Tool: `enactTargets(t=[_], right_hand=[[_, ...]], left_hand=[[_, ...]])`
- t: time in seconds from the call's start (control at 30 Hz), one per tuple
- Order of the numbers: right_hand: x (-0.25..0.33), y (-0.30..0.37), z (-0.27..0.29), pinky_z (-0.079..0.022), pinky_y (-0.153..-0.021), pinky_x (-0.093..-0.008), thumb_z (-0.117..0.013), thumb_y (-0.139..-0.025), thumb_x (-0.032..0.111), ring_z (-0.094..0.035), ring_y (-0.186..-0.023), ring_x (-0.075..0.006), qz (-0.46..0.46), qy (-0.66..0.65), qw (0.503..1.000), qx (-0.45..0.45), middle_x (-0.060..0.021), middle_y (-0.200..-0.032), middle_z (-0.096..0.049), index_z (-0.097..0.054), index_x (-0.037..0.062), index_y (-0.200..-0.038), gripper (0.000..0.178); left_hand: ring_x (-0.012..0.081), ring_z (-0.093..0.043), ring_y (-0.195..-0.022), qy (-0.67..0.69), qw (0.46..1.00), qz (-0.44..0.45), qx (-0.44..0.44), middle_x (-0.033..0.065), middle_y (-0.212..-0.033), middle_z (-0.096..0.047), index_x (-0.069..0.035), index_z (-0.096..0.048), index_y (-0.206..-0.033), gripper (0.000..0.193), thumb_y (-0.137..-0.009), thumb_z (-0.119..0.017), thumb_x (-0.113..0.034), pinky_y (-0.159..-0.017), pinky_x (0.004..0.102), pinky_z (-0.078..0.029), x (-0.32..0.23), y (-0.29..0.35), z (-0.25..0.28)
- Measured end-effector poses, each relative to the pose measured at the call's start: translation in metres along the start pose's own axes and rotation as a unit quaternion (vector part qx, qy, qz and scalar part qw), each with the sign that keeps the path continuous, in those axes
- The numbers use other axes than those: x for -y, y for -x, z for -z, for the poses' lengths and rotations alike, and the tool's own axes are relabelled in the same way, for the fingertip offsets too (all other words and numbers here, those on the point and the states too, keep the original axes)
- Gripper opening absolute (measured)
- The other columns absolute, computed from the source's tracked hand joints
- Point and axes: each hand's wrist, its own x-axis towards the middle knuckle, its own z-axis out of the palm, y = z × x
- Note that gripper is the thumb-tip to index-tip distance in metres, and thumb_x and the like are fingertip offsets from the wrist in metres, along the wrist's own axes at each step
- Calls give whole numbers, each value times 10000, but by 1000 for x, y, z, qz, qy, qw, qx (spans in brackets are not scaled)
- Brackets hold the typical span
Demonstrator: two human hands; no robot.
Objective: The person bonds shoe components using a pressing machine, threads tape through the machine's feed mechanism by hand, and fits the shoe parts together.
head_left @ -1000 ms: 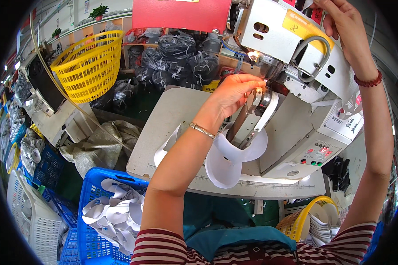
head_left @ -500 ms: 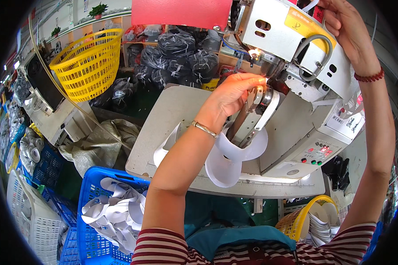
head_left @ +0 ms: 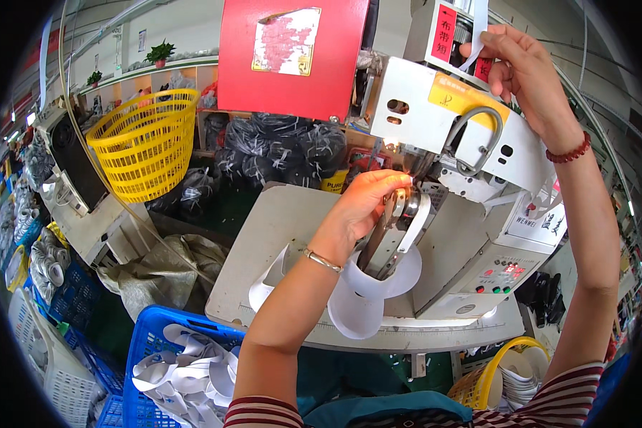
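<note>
My left hand (head_left: 360, 203) is closed in a pinch at the tip of the machine's narrow metal arm (head_left: 390, 246), just under its head. Whatever lies between those fingertips is too small to make out. Around that arm hangs a curved white sheet piece (head_left: 360, 314), its lower part drooping over the table's front edge. High on the right, my right hand (head_left: 515, 60) pinches a narrow white tape (head_left: 480, 25) at the top of the white machine head (head_left: 424, 103). Another curved white piece (head_left: 264, 285) lies on the machine table (head_left: 246, 246), left of the arm.
Left of my forearm stands a blue basket (head_left: 146, 335) of white cut pieces. A yellow basket (head_left: 488, 374) holds stacked white pieces at the lower right. Farther back are a red panel (head_left: 292, 93), a tall yellow basket (head_left: 146, 157) and black plastic bags (head_left: 285, 153).
The view has tilted upward, showing more of the machine's top and the tape in my right hand. My left hand stays pinched at the arm's tip.
</note>
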Motion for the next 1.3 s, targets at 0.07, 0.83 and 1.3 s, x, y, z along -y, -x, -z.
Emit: enactTargets(t=[0.07, 0.83, 1.3], right_hand=[[3, 1, -1, -338, -379, -131, -493, -917, 235, -476, -439, -14, -1, 1, 1000, 6, -66, -954, -672, -565, 77, -954, 178], [14, -2, -22, -407, -385, -197, -606, -806, 147, -497, -495, -43, 51, 235, 970, -32, -15, -673, -594, -604, 5, -838, 146], [22, -3, -21, -441, -470, -252, -616, -783, 37, -535, -558, -92, 56, 334, 940, 41, -30, -654, -586, -529, 19, -741, 98]], left_hand=[[33, -551, -563, 6, 1000, -3, -3, -7, -736, -619, -46, -625, -917, 111, -839, -632, -125, -488, 167, -449, 1, -1, -1], [69, -597, -626, 18, 1000, -4, -11, 1, -746, -631, -69, -636, -857, 76, -848, -629, -143, -556, 202, -490, 2, -1, -1], [85, -607, -651, 25, 999, -8, -22, 9, -769, -635, -53, -640, -887, 97, -844, -629, -139, -569, 221, -501, 3, 0, -2]])
